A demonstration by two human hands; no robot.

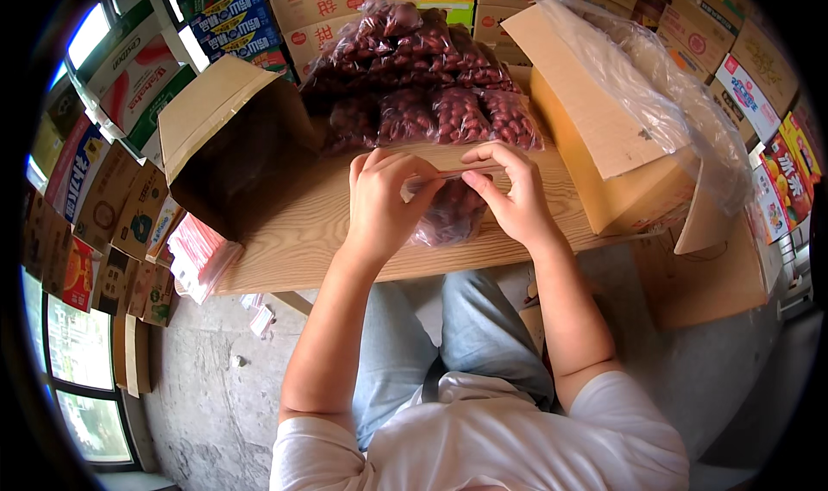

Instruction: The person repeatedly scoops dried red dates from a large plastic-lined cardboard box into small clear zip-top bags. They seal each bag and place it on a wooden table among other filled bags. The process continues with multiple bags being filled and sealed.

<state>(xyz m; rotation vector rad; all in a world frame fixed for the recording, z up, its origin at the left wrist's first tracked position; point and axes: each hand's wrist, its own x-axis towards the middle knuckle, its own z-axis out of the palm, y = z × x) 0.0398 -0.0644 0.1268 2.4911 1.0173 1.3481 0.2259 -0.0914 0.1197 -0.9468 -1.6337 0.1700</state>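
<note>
A clear zip bag of dark red dates stands on the wooden table right in front of me. Both my hands pinch its top edge, which shows a reddish strip. My left hand is closed on the left part of that edge, thumb against fingers. At the right end, my right hand grips the same edge between thumb and forefinger. Just beyond my hands lies a row of filled date bags, with a tall heap of more such bags behind it.
An open cardboard box lies on its side at the left. Near the table's left edge is a stack of flat zip bags. To the right stands a large open carton with a plastic liner. Stacked cartons line the back.
</note>
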